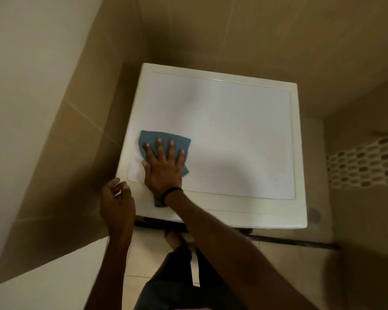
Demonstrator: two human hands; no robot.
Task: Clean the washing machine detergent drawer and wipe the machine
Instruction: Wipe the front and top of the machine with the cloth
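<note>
Seen nearest, at 6 o'clock of the view: dark trousers (173, 285) and a bare foot (174, 239) on the pale floor tiles (141, 253), just in front of the washing machine (233, 130). Next, at about 8 o'clock from the centre, the left hand (117, 204), held at the near left corner of the machine top, fingers loosely curled inward and not clamped on anything; contact with the corner edge cannot be told. Just beyond and to the right, the right hand (164, 166), with a black band (171, 191) around the wrist, pressed flat on the blue cloth (166, 142), fingers spread apart and straight, palm down. Cloth lying on the near left part of the white top, at 9 o'clock of the lid panel, one end hanging out under the wrist toward the front edge. Machine top otherwise bare, seen from above, filling the middle of the view. Farther, at 12 o'clock, beige wall tiles (233, 30) behind the machine; at 3 o'clock, a white perforated basket (365, 162) beside it, blurred; detergent drawer not visible from this angle
</note>
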